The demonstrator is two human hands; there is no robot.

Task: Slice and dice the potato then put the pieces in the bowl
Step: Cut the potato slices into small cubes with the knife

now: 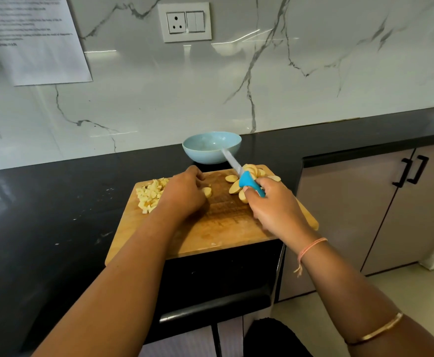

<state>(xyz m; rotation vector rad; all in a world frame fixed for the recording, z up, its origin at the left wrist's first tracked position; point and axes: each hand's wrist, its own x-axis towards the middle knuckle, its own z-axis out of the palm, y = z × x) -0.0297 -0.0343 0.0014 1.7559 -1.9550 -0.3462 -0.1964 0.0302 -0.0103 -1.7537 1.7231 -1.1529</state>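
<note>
Roughly half done, I judge. A diced pile [150,195] lies at the left of the board [223,228], and uncut potato slices [253,171] fan out at its upper right. The left grip [185,191] curls onto a single slice [207,191] mid-board. The right grip [272,204] clasps the knife [239,173], blade pointing toward the bowl [210,150]. The bowl, behind the board on the bench [56,202], looks empty, so more dicing and the transfer remain.

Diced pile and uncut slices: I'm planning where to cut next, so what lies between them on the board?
In the head view, the left hand sits between them, holding one slice; otherwise bare board.
</note>
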